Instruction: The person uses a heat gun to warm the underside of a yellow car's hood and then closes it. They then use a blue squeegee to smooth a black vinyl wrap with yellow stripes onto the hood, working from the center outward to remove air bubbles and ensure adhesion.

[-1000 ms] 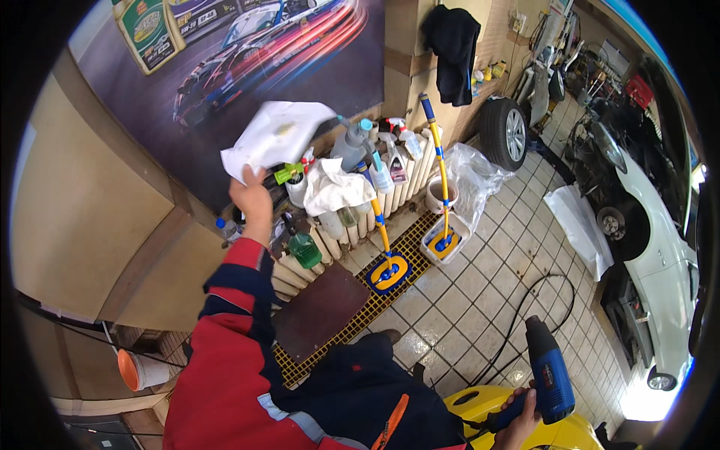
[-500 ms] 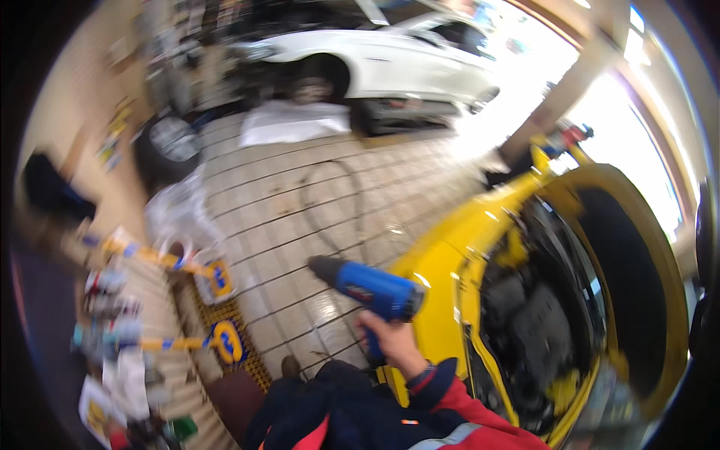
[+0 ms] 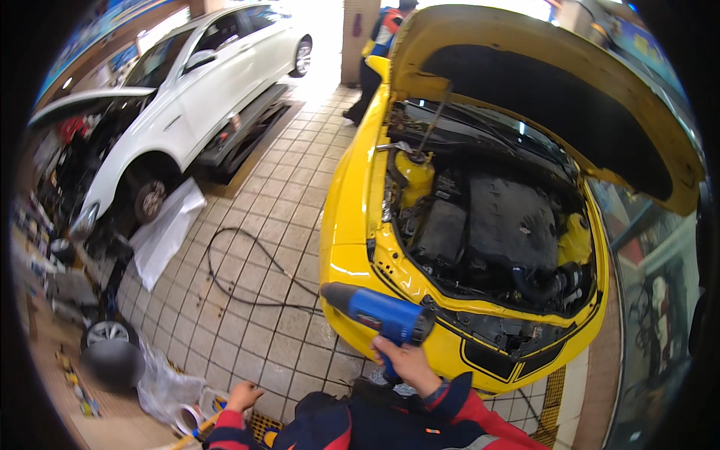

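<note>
My right hand (image 3: 405,364) grips the handle of a blue heat gun (image 3: 390,315), its dark nozzle pointing left across the front corner of a yellow car (image 3: 349,259). The car's bonnet (image 3: 540,105) stands raised, baring the engine bay with a dark engine cover (image 3: 514,217). Lower down at the left, my left hand (image 3: 244,396) hangs with no object visible in it, its fingers loosely stretched toward the right. A white tub (image 3: 214,401) and a roll of tape (image 3: 187,416) are beside it.
A dark hose (image 3: 217,277) loops over the tiled floor (image 3: 262,337). At left, a white car (image 3: 172,120) with its bonnet up stands over a low lift (image 3: 240,139). Plastic sheeting (image 3: 165,382) and a wheel (image 3: 109,331) lie lower left. Another person (image 3: 371,75) stands beyond the yellow car.
My view has swung right, bringing the yellow car's engine bay toward the middle. My left hand has come into sight. The heat gun stays in my right hand.
</note>
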`<state>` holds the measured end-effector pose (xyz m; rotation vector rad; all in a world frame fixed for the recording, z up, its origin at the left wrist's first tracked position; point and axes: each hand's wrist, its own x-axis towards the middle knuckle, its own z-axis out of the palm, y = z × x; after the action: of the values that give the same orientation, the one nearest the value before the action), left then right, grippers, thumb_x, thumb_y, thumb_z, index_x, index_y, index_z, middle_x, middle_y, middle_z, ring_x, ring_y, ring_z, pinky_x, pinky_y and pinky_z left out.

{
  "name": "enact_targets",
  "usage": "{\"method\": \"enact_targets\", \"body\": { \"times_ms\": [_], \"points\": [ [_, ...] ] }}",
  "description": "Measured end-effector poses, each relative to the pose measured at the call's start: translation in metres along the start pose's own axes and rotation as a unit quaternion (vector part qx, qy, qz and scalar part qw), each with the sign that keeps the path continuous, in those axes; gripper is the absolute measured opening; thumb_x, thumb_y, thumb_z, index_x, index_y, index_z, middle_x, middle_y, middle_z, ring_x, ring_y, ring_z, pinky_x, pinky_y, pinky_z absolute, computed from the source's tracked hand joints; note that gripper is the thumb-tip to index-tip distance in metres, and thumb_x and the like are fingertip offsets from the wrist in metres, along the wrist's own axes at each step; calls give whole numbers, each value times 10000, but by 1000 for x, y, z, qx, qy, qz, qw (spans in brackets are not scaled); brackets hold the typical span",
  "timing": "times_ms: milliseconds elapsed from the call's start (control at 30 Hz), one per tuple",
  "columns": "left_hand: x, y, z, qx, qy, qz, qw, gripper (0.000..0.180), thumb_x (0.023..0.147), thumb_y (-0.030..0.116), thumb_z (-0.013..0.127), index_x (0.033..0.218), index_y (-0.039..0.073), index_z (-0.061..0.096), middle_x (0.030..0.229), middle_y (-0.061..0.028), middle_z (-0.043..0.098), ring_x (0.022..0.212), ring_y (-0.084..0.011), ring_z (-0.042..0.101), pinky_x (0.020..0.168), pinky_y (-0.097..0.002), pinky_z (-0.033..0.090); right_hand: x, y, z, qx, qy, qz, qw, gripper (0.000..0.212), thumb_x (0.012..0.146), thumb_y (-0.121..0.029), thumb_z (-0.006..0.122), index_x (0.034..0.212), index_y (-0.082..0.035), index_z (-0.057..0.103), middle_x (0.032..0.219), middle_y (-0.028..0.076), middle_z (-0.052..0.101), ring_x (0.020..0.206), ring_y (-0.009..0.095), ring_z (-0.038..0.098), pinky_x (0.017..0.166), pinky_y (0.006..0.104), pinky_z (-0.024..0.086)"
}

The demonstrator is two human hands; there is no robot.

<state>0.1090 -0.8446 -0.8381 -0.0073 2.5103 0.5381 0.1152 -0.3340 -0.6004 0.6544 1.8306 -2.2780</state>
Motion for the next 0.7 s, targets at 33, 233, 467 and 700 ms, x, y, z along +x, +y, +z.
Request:
{"method": "enact_targets", "body": {
  "times_ms": [33,233,467,700],
  "points": [
    [52,47,-17,-18,-16,41,999,593,897,503,774,1218,4,799,1145,-248,790,1103,-428,752,981,-485,593,8,-8,-14,-10,44,21,999,249,1035,-279,791,1063,-36,743,872,24,734,728,117,670,668,289,557],
    [313,332,-132,-89,58,279,954,310,957,302,713,1028,15,807,969,-248,775,923,-425,765,805,-496,596,21,-31,-52,113,238,-10,965,228,1016,-177,802,1145,-21,699,882,63,730,724,151,689,673,307,574],
    [568,633,-211,-103,170,442,875,282,976,162,655,1204,34,759,1131,-232,774,1046,-434,745,915,-502,597,67,-26,15,230,524,-35,820,278,1006,-99,756,1237,-15,627,861,115,699,672,209,680,609,347,567],
    [684,769,-214,144,179,428,874,355,997,107,590,1341,23,626,1373,-230,649,1179,-449,704,946,-530,598,100,-10,105,236,730,67,638,138,1007,-173,806,996,-52,742,887,7,715,734,116,648,623,289,507]
  ]
}}
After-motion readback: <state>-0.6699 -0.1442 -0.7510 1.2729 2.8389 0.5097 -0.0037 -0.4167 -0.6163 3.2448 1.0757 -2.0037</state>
